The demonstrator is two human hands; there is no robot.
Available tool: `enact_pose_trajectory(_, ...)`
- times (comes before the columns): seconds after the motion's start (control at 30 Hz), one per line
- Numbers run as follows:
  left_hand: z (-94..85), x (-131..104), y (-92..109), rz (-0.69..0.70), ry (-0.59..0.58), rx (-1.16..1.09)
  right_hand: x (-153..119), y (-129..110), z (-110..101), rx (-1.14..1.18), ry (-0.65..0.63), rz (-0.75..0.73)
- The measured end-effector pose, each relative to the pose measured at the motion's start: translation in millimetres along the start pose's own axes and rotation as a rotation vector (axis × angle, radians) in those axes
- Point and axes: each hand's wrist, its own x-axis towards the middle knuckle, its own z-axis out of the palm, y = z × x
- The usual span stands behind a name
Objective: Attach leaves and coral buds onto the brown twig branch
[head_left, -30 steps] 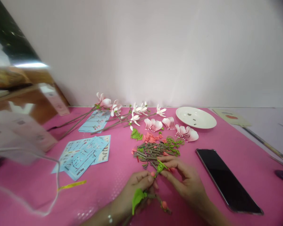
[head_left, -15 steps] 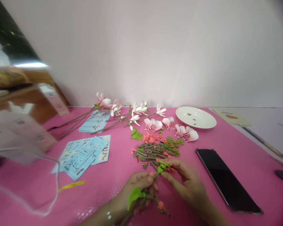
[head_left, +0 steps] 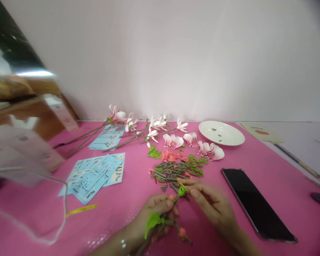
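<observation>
Small brown twig [head_left: 167,223] w/ a green leaf [head_left: 152,220] and a coral bud [head_left: 181,232] sits low centre, just above the pink table [head_left: 122,209], held in the left hand [head_left: 153,213], whose fingers are curled closed around the stem. Twig's upper end carries another green leaf piece [head_left: 181,190], and the right hand [head_left: 210,206] pinches that piece btwn thumb and fingertips, closed on it; right hand is a bit blurred. Both hands meet at that tip, touching or nearly so. Just beyond them lies a heap of brown stem bits [head_left: 172,171] mixed w/ coral parts [head_left: 170,155] and green rings [head_left: 197,161]. Behind the heap, a row of pink-white petals [head_left: 193,141], then finished flower branches [head_left: 128,129] lying flat twd the wall. White plate [head_left: 230,139] w/ a few small dark bits sits right of the petals. Black phone [head_left: 257,202], screen up, lies right of the right hand, near but apart. Blue instruction sheets [head_left: 94,174] lie well left, w/ a yellow strip [head_left: 81,209] in front of them. Boxes [head_left: 24,142] at far left, blurred.
</observation>
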Motion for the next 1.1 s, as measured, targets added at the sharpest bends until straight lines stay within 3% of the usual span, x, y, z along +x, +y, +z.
enact_pose_trajectory(0.3,0.1,-0.9,-0.6,-0.004,-0.001,0.022,3.9,1.9,-0.2,0.365,-0.014,0.26)
enact_pose_trajectory(0.43,-1.8,-1.8,-1.2,-0.016,-0.014,0.032,1.7,2.6,1.6,0.42,-0.002,0.361)
enact_pose_trajectory(0.83,-2.4,-0.5,-1.9,-0.025,-0.004,0.051,5.8,11.8,-1.3,0.252,-0.011,0.189)
enact_pose_trajectory(1.1,-2.5,-0.1,-2.6,-0.034,-0.005,0.066,11.3,-0.3,-9.5,0.225,-0.104,0.279)
